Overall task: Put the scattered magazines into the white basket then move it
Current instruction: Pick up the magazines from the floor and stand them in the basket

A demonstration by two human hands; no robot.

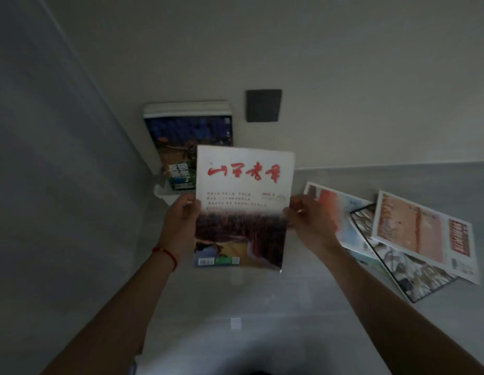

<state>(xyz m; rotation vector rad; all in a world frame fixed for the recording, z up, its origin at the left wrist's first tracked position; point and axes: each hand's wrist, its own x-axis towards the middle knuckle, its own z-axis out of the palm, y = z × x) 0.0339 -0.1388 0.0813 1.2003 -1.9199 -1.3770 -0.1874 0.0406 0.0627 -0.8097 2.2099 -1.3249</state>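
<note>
I hold a white magazine with red brush lettering (243, 201) upright in front of me, my left hand (181, 220) gripping its left edge and my right hand (308, 220) its right edge. Behind it stands a magazine with a dark blue cover (186, 136), upright against the wall in the white basket (165, 194), of which only a small piece of rim shows. To the right, three magazines lie overlapping on the pale floor: a red-and-white one (343, 209), a dark-bordered one (406, 269), and an orange-toned one (422, 234) on top.
A dark square plate (263, 105) is set in the wall above the basket. A grey wall (59, 171) runs along the left. A small white patch (235, 322) lies on the floor near me.
</note>
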